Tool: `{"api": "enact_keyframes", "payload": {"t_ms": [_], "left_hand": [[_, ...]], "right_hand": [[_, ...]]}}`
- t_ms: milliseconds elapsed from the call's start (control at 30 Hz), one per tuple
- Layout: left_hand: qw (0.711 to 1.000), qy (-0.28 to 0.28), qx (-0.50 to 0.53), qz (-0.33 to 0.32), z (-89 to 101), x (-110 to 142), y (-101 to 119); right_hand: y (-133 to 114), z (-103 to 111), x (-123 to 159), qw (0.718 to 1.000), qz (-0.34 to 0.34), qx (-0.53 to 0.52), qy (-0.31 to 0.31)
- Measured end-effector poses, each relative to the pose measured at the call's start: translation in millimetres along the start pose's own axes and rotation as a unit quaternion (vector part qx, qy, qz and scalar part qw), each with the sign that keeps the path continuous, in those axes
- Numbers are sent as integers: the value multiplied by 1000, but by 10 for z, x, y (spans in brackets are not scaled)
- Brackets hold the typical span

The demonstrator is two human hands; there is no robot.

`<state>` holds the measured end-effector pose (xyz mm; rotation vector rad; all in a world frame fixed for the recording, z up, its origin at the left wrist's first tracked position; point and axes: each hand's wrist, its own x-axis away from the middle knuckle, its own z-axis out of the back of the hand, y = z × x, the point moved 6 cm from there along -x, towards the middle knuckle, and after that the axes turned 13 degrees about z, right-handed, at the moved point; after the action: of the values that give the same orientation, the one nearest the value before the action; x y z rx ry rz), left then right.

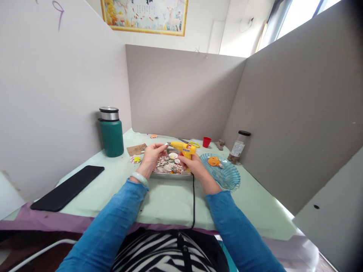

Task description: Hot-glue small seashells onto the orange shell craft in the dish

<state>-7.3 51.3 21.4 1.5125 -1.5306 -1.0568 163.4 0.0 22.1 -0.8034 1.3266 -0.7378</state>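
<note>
My right hand (189, 163) is wrapped round the handle of a yellow hot glue gun (181, 147), whose nozzle points left. A black cord runs from the gun down over the table's front edge. With its fingers pinched, my left hand (154, 154) holds a small white piece (166, 144) right at the nozzle tip; the piece is too small to name. Below both hands sits a metal tray (170, 176) filled with many shells (169, 166) and small bits. A light bangle is on my left wrist.
Left are a green bottle (111, 136), a black mat (68, 188), cardboard (136, 149) and a yellow-centred shell cluster (136, 159). Behind lie yellow-handled scissors (194, 144) and a red cup (207, 142). Right are a blue plate (231, 175) with an orange piece (214, 161) and a jar (238, 147). Grey partitions surround the table.
</note>
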Motion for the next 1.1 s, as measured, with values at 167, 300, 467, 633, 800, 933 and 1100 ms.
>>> {"api": "enact_keyframes", "payload": {"t_ms": [167, 300, 467, 633, 800, 933, 1100], "left_hand": [[1000, -5, 28, 5, -10, 2, -4], [999, -9, 29, 10, -15, -6, -22], [999, -20, 33, 8, -27, 3, -28], [998, -20, 65, 5, -26, 3, -28], [998, -8, 69, 5, -33, 17, -10], [997, -5, 75, 1, -27, 15, -7], [997, -9, 71, -1, -20, -2, -22]], "right_hand": [[43, -15, 8, 1000, -3, -5, -1], [84, -10, 2, 1000, -8, -1, 12], [77, 12, -17, 999, -1, -2, 39], [102, 2, -15, 999, -14, 16, 34], [93, 9, -17, 999, -12, 13, 44], [81, 2, -15, 999, -21, 18, 44], [96, 4, -13, 999, -16, 22, 45]]}}
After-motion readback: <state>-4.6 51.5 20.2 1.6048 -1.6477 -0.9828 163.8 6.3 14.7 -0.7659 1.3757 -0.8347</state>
